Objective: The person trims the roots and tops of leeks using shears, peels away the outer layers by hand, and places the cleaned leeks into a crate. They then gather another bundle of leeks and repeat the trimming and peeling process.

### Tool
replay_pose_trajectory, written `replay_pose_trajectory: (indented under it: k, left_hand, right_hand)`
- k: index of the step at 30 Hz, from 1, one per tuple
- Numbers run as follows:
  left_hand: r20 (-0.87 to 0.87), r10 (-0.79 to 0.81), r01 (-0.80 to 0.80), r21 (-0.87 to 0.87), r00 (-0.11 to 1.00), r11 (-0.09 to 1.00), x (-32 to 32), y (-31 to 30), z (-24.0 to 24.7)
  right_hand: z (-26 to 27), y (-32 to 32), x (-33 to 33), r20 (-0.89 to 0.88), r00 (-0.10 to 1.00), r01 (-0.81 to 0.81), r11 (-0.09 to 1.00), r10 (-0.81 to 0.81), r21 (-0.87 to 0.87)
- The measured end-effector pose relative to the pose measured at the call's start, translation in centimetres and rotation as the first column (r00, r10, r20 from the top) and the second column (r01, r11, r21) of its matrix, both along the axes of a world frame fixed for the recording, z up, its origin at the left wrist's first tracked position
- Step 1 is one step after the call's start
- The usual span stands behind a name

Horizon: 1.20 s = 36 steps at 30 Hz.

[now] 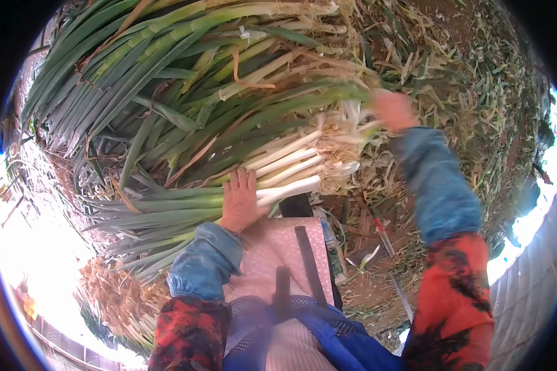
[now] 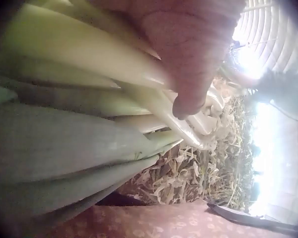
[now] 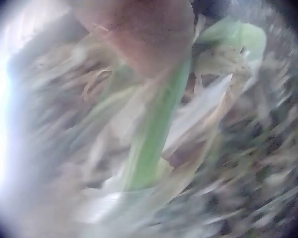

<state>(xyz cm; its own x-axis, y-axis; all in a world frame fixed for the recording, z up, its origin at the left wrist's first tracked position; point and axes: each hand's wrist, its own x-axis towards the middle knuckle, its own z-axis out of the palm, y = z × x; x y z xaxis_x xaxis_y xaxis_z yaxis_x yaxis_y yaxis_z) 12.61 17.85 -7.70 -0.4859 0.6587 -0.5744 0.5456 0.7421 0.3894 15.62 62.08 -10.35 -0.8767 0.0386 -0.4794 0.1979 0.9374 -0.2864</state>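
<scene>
Long green onions with white shanks lie across the front of a heap, their roots to the right. My left hand rests across the shanks with its fingers laid over them. In the left wrist view, the thumb lies along the white stalks. Off to the right of the root ends, my right hand is blurred. It grips stripped outer leaves; a green leaf and dry papery skin hang from it in the right wrist view.
More green onions are heaped behind. Stripped leaves and skins cover the ground to the right. A red-handled tool lies near my right sleeve. A pink spotted cloth covers my lap. Another pile of onions stands at lower left.
</scene>
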Motion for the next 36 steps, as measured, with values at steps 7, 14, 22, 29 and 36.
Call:
replay_pose_trajectory:
  k: [7, 14, 22, 29, 36]
  left_hand:
    - [-0.006, 0.003, -0.003, 0.008, 1.000, 1.000, -0.6, 0.4, 0.2]
    - [-0.046, 0.156, -0.162, -0.180, 0.987, 0.970, -2.6, -1.1, -3.1]
    - [-0.068, 0.095, -0.107, -0.203, 0.993, 0.973, 0.1, -1.4, -0.8]
    - [-0.134, 0.113, -0.125, -0.084, 0.985, 0.989, 0.9, -2.2, -1.5]
    - [-0.113, 0.111, -0.119, -0.068, 0.987, 0.991, 0.8, -2.3, -1.7]
  right_hand:
    - [18.7, 20.2, 3.6, 0.080, 0.964, 0.037, 0.425, -0.255, 0.904]
    - [-0.5, -15.7, -5.0, 0.174, 0.984, 0.006, 0.984, 0.025, -0.177]
    - [-5.6, -31.8, -5.0, 0.052, 0.998, 0.038, 0.999, -0.039, 0.013]
    - [-6.4, -28.7, -5.2, 0.071, 0.942, -0.312, 0.935, 0.327, -0.170]
    - [4.5, 9.5, 1.6, 0.231, 0.916, 0.134, 0.793, -0.328, 0.594]
